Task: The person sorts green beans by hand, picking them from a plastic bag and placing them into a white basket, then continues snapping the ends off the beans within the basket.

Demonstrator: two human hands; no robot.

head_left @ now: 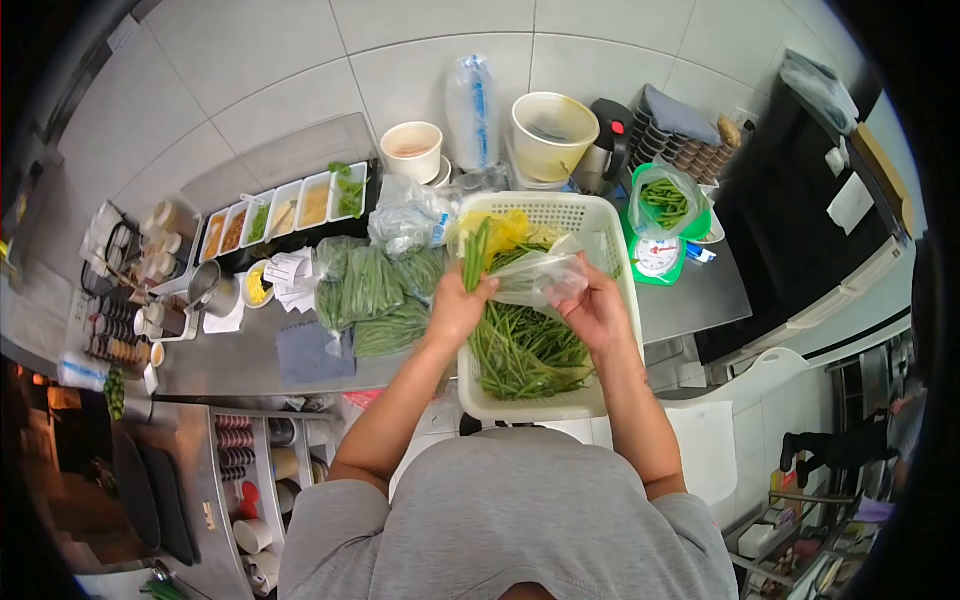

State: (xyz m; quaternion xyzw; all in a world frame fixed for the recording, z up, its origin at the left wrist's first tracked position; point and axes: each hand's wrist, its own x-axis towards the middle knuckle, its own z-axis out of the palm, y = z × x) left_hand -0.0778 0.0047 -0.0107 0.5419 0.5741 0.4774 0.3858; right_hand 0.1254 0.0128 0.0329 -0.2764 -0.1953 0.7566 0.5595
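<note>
My left hand is closed round a small bunch of cut green beans, which stand upright out of the fist. The fingers of my right hand grip a clear plastic bag, stretched between the two hands. Both hands are over a white perforated basket. Loose green beans fill its near part, partly in clear plastic. At its far left lies a yellow bag.
Left of the basket lie several bags of green beans and a grey cloth. A green scale bearing a bag of beans stands to the right. Behind are a white tub, a kettle and a topping tray.
</note>
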